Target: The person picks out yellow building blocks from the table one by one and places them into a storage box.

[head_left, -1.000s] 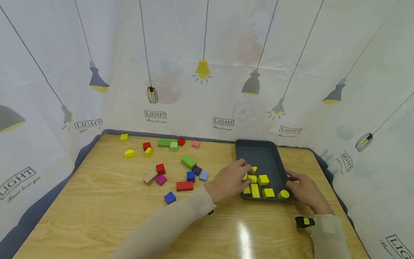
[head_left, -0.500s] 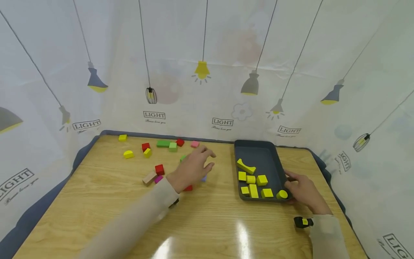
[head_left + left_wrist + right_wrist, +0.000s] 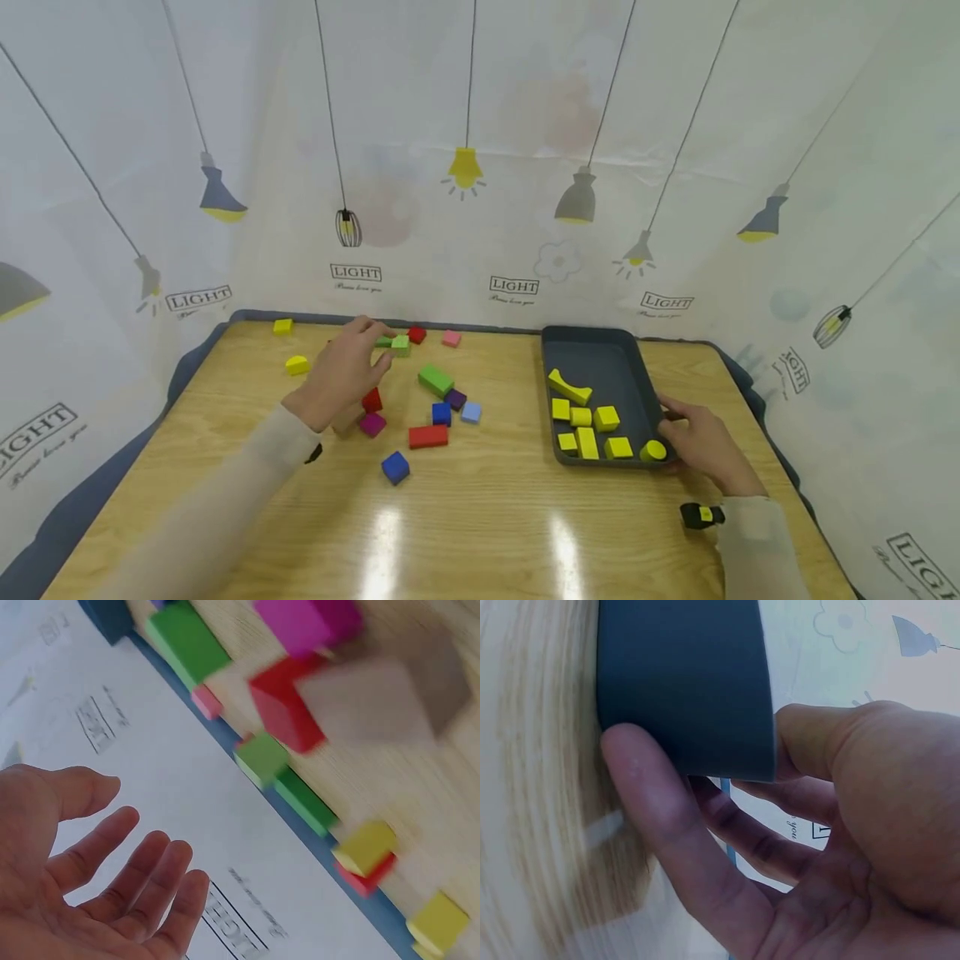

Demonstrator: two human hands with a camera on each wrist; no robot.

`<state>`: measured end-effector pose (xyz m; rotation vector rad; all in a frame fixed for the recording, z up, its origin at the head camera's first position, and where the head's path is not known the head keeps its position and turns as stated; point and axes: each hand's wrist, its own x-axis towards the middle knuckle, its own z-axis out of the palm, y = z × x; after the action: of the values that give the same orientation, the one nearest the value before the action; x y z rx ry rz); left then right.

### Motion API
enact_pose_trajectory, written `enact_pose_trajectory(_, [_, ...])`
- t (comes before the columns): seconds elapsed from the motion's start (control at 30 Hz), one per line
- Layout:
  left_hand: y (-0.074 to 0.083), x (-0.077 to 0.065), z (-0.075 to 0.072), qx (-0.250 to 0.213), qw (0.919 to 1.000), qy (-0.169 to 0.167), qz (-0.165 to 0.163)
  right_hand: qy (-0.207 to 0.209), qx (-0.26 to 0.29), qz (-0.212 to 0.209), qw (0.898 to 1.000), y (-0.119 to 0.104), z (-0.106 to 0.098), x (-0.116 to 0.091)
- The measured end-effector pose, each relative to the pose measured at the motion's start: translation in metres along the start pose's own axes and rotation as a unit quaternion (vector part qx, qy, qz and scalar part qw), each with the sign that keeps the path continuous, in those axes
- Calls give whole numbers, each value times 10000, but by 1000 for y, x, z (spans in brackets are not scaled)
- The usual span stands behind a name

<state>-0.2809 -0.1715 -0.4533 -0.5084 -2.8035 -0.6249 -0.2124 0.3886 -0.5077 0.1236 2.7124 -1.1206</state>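
Observation:
My left hand (image 3: 341, 371) hovers over the loose blocks at the left, its fingers spread and loosely bent, with nothing held. Below it, a natural wood block (image 3: 367, 697) and a red block (image 3: 289, 705) show in the left wrist view. Two yellow blocks, a flat one (image 3: 282, 327) and a half-round one (image 3: 297, 365), lie left of this hand. With thumb and fingers, my right hand (image 3: 708, 442) grips the near right corner of a dark grey tray (image 3: 600, 354). Several yellow blocks (image 3: 607, 418) and a yellow arch block (image 3: 570, 388) lie inside the tray.
Mid-table are a green block (image 3: 436, 380), a red bar (image 3: 428, 437), a blue cube (image 3: 395, 467) and a magenta block (image 3: 372, 425). A light green cube (image 3: 401, 346) and a pink block (image 3: 451, 338) lie near the back edge, before a printed curtain (image 3: 427, 242).
My left hand has left the tray, where the yellow arch block now lies uncovered, and moved left across the table over the loose blocks. The right hand stays on the tray.

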Motion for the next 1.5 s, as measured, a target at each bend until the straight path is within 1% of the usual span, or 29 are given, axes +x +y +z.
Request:
enact_pose_trajectory(0.13, [-29, -3, -10, 290, 9995, 13, -137, 62, -223, -41, 9997, 1, 0, 3])
enact_pose_trajectory(0.27, [-55, -12, -20, 485, 9982, -74, -346, 119, -551, -101, 9984, 0, -1, 6])
enact_pose_trajectory(0.37, [-74, -21, -27, 672, 9968, -141, -407, 160, -607, -152, 9979, -1, -2, 8])
enact_pose_trajectory(0.47, [-93, -28, -31, 818, 9956, -91, -442, 182, -610, -203, 9978, 0, -3, 9])
enact_pose_trajectory(0.6, [-114, -33, -31, 831, 9945, 12, -641, 156, -562, -146, 9982, 3, -3, 8])
enact_pose_trajectory(0.73, [-124, -31, -26, 768, 9918, -32, -1019, 175, -559, -51, 9983, 6, -2, 4])
enact_pose_trajectory(0.87, [-127, -25, -20, 725, 9870, -125, -1430, 68, -39, 46, 10000, 9, 1, 0])
enact_pose_trajectory(0.97, [-131, -21, -13, 620, 9832, -264, -1695, -21, 400, 122, 9991, 11, 3, -3])
enact_pose_trajectory(1.07, [-136, -17, -6, 506, 9790, -448, -1925, 4, 407, 92, 9991, 12, 5, -5])
enact_pose_trajectory(1.2, [-141, -10, -1, 464, 9730, -698, -2152, 62, 347, 19, 9994, 12, 5, -6])
enact_pose_trajectory(1.33, [-144, -3, -2, 397, 9662, -986, -2347, 73, 428, -4, 9991, 10, 5, -6])
enact_pose_trajectory(1.43, [-149, 2, -4, 353, 9631, -1197, -2383, 55, 458, -7, 9989, 9, 4, -5])
enact_pose_trajectory(1.5, [-152, 3, -4, 354, 9627, -1289, -2352, 47, 482, -17, 9988, 8, 3, -4])
